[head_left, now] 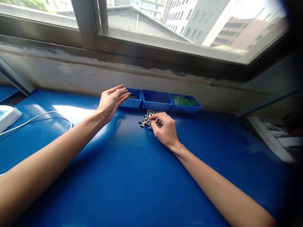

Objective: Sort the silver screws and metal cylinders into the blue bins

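Observation:
My left hand [113,101] is raised at the front of the left blue bin [135,103], its fingers stretched out and slightly apart. A small pale spot shows at a fingertip; I cannot tell if it is a nail or a tiny piece. Small metal parts [133,97] lie inside that bin. On the table, a pile of small metal pieces [148,115], looking like short bolts, spreads in front of the middle bin. My right hand [164,128] rests at this pile with thumb and index finger pinched together. What lies between those fingertips is hidden.
The middle blue bin [157,105] and a right blue bin [187,109] with green material [184,100] stand along the wall. A white device [8,116] with a white cable [44,113] lies at left on the blue table [123,183]. A window is behind.

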The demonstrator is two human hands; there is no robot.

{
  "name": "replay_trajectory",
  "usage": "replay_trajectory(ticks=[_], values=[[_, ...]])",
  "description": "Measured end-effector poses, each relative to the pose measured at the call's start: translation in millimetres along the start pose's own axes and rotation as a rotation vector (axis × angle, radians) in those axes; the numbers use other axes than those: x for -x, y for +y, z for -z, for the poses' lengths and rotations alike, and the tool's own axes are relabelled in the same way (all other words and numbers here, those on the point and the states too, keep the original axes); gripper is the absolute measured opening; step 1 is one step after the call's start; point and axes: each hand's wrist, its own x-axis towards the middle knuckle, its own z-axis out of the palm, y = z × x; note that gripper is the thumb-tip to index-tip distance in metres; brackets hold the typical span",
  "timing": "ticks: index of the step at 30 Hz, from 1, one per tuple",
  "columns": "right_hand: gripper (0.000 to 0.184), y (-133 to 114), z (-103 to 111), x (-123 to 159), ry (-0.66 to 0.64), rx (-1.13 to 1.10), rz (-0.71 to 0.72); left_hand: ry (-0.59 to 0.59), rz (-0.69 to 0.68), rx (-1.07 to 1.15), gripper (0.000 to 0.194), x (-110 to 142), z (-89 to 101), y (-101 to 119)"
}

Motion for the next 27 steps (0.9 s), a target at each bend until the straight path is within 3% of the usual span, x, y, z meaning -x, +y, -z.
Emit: replay_trajectory(ticks=[3, 5, 7, 11, 15, 18, 27], values=[[0.016, 0.5, -0.5, 0.1, 0.006, 0.003, -0.004, -0.030, -0.024, -0.091, 0.041, 0.9, 2.4, -1.8], [0.016, 1.0, -0.8, 0.3, 0.008, 0.005, -0.010, -0.105, -0.082, -0.266, 0.036, 3.1, 3.8, -3.0], [0.016, 1.3, -1.0, 0.3, 0.007, 0.004, -0.013, -0.283, -0.155, -0.518, 0.029, 5.5, 5.6, -3.4], [0.017, 0.4, -0.3, -0.2, 0.008, 0.015, -0.011, -0.771, -0.342, -0.942, 0.026, 8.7, 9.6, -4.4], [0.016, -1.1, 0.7, -0.2, 0.016, 0.019, 0.000, -1.025, -0.502, -1.048, 0.033, 8.7, 13.2, -11.7], [0.016, -0.1, 0.5, 0.3, 0.012, 0.020, -0.006, -1.054, -0.539, -1.081, 0.032, 7.0, 15.4, -18.2], [0.017, 1.2, -0.5, 0.2, 0.022, 0.016, 0.014, -0.966, -0.614, -1.217, 0.026, 8.2, 16.1, -22.1]])
